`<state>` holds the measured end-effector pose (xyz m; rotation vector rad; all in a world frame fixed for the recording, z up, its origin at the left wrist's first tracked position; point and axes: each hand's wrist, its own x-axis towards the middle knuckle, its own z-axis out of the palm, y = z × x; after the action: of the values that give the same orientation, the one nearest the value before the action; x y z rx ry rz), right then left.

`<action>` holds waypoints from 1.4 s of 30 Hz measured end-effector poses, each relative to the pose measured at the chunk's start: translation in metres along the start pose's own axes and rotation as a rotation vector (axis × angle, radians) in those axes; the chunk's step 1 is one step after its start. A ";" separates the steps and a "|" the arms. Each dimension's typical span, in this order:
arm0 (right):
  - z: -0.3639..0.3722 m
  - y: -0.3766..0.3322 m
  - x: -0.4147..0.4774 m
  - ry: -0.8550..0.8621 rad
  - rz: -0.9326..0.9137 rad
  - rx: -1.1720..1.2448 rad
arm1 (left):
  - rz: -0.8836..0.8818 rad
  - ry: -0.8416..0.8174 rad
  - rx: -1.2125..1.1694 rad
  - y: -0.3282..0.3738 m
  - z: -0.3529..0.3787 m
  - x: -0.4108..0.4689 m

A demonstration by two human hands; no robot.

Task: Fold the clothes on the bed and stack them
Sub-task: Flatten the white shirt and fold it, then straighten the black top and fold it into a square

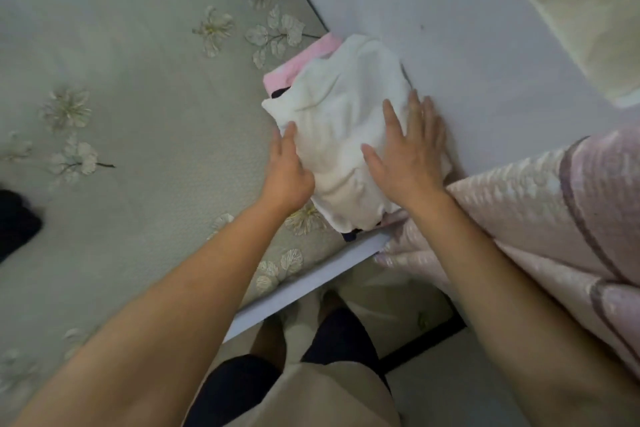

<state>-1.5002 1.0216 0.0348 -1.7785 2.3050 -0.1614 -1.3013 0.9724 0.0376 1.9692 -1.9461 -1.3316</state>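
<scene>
A folded white garment tops a small stack at the bed's corner. Under it a pink garment shows at the far edge and a dark one peeks out at the left and near side. My right hand lies flat on the white garment's right part with fingers spread. My left hand touches the stack's left near edge, its fingers against the cloth; whether they curl under it is hidden.
The bed carries a pale green sheet with flower prints. A dark piece of cloth lies at the left edge. A pinkish quilted blanket is bunched at the right. A white frame edge runs below the stack.
</scene>
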 end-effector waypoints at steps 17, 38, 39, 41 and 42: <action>0.132 0.025 0.028 -0.285 0.041 -0.002 | 0.237 -0.235 0.925 -0.029 0.046 0.141; -0.037 -0.125 0.038 0.249 -0.271 0.267 | 0.146 0.586 0.717 -0.067 -0.160 -0.064; -0.057 -0.151 0.041 0.315 -0.322 0.255 | 0.131 0.646 0.711 -0.064 -0.183 -0.076; -0.098 -0.205 0.041 0.417 -0.410 0.227 | 0.120 0.761 0.706 -0.058 -0.231 -0.104; -0.118 -0.232 0.037 0.444 -0.456 0.215 | 0.114 0.813 0.704 -0.058 -0.255 -0.121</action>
<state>-1.3200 0.9204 0.1968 -2.2939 1.9798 -0.9247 -1.0822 0.9570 0.2236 2.0721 -2.1165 0.2710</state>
